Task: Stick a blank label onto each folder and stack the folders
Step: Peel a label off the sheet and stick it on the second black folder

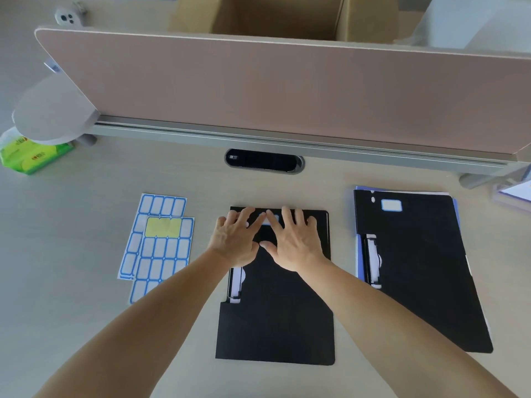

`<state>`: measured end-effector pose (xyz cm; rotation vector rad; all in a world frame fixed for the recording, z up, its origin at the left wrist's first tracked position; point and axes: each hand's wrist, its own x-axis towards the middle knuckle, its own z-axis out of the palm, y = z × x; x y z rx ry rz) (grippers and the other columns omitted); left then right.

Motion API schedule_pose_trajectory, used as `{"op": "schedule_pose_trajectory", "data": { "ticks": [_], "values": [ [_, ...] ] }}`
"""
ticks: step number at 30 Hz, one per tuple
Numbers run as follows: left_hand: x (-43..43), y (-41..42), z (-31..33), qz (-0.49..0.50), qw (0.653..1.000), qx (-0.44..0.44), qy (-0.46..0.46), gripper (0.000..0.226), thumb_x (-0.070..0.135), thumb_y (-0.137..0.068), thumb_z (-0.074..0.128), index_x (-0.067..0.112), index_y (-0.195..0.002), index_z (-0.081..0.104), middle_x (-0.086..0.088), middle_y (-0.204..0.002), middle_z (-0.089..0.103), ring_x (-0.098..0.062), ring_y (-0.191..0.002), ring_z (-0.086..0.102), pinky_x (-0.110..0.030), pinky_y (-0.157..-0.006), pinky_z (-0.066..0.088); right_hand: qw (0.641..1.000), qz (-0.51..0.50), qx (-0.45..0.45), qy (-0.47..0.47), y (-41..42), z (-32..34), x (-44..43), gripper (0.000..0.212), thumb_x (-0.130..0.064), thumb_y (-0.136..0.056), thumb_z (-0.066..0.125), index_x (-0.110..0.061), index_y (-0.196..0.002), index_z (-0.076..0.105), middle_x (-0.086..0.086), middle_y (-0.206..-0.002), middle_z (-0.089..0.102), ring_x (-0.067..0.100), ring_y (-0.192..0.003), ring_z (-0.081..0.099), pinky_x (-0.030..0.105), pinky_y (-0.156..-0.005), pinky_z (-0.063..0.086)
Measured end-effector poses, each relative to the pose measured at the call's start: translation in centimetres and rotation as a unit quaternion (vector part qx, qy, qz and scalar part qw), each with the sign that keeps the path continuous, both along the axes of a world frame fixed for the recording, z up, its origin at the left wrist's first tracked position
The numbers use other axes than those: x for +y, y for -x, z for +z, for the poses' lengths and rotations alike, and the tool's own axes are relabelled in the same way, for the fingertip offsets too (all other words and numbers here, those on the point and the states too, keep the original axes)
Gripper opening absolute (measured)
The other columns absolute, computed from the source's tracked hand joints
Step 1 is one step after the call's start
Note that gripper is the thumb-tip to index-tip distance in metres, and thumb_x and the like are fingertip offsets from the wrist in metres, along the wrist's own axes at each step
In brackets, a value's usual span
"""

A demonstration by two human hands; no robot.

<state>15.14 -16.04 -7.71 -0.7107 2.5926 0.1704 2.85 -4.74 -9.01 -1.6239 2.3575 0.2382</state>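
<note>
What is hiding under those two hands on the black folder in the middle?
A white label with a blue edge peeks out between the left hand and right hand, on the folder. Their fingers cover most of it.

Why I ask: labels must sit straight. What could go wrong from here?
Both the left hand and right hand cover most of the label on the middle black folder, so a tilt or crease might get pressed in unseen. The left forearm crosses above the label sheets and might drag them. The folder stack on the right lies askew; another folder could sit unevenly.
</note>
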Motion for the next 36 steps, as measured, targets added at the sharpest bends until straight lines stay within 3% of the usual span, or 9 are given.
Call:
{"op": "schedule_pose_trajectory", "data": {
  "ticks": [5,9,16,21,25,29,31,33,36],
  "values": [
    [0.2,0.1,0.1,0.058,0.997,0.022,-0.048,0.066,0.036,-0.092,0.04,0.034,-0.155,0.018,0.002,-0.158,0.018,-0.028,-0.134,0.027,-0.042,-0.11,0.03,0.999,-0.016,-0.029,0.018,0.2,-0.5,0.7,0.079,-0.065,-0.094,0.028,-0.011,-0.152,0.025,0.014,-0.153,0.028,0.037,-0.139,0.026,0.052,-0.104,0.035],
    [0.0,0.2,0.2,0.101,0.989,0.057,-0.093,0.059,0.031,-0.095,0.039,0.033,-0.153,0.03,0.006,-0.159,0.02,-0.025,-0.136,0.022,-0.039,-0.113,0.025,0.996,0.0,-0.083,0.02,0.5,-1.4,2.3,0.076,-0.058,-0.098,0.027,-0.006,-0.154,0.019,0.015,-0.163,0.007,0.035,-0.15,0.003,0.052,-0.121,0.014],
    [-0.2,-1.8,0.0,-0.021,0.999,0.01,-0.047,0.062,0.044,-0.094,0.039,0.037,-0.153,0.025,0.0,-0.166,0.004,-0.028,-0.149,0.011,-0.046,-0.118,0.019,0.989,0.044,-0.133,0.044,1.7,-2.1,3.7,0.062,-0.051,-0.098,0.04,-0.025,-0.153,0.026,0.016,-0.163,0.002,0.038,-0.15,-0.005,0.053,-0.122,0.006],
    [-0.2,-1.3,0.4,-0.04,0.999,-0.009,-0.027,0.066,0.055,-0.093,0.035,0.039,-0.154,0.015,-0.004,-0.166,0.004,-0.031,-0.149,0.014,-0.051,-0.118,0.016,0.992,0.026,-0.121,0.006,0.8,-1.5,3.0,0.07,-0.06,-0.097,0.032,-0.03,-0.156,0.008,0.017,-0.163,-0.004,0.04,-0.149,-0.008,0.055,-0.121,0.006],
    [0.6,-0.7,0.6,-0.034,0.997,-0.064,-0.015,0.071,0.061,-0.094,0.035,0.036,-0.156,0.009,-0.006,-0.166,-0.006,-0.034,-0.151,0.006,-0.058,-0.119,0.011,0.993,0.008,-0.115,-0.023,0.4,-0.9,2.4,0.069,-0.06,-0.097,0.031,-0.03,-0.156,0.01,0.016,-0.163,-0.005,0.041,-0.149,-0.009,0.055,-0.121,0.005],
    [0.1,0.8,1.8,-0.065,0.993,-0.103,0.007,0.071,0.063,-0.093,0.034,0.035,-0.156,0.014,-0.009,-0.166,0.003,-0.035,-0.149,0.011,-0.056,-0.12,0.01,0.993,0.01,-0.095,-0.067,0.6,0.0,1.9,0.07,-0.064,-0.096,0.027,-0.033,-0.155,0.005,0.012,-0.164,-0.007,0.037,-0.15,-0.008,0.054,-0.121,0.006],
    [-0.6,1.1,2.8,-0.028,0.996,-0.085,-0.025,0.068,0.062,-0.093,0.034,0.036,-0.154,0.021,-0.006,-0.164,0.012,-0.033,-0.148,0.014,-0.052,-0.119,0.015,0.992,-0.041,-0.107,-0.047,0.5,0.6,2.4,0.071,-0.064,-0.096,0.028,-0.031,-0.155,0.008,0.01,-0.164,-0.004,0.035,-0.15,-0.004,0.056,-0.119,0.006],
    [-0.6,0.4,3.3,0.097,0.992,-0.011,-0.079,0.065,0.053,-0.093,0.042,0.032,-0.153,0.027,-0.006,-0.158,0.025,-0.033,-0.141,0.026,-0.048,-0.114,0.027,0.98,-0.154,-0.121,0.02,0.1,1.1,3.6,0.068,-0.059,-0.096,0.035,-0.024,-0.152,0.02,0.012,-0.163,0.007,0.036,-0.148,0.008,0.053,-0.117,0.016],
    [0.7,-1.8,3.3,0.351,0.919,0.067,-0.167,0.059,0.039,-0.09,0.051,0.02,-0.144,0.037,-0.01,-0.138,0.042,-0.032,-0.118,0.05,-0.042,-0.092,0.047,0.908,-0.359,-0.202,0.082,-0.3,1.5,5.8,0.065,-0.054,-0.093,0.045,-0.017,-0.146,0.032,0.013,-0.153,0.027,0.034,-0.139,0.025,0.05,-0.111,0.029]
  ]
}}
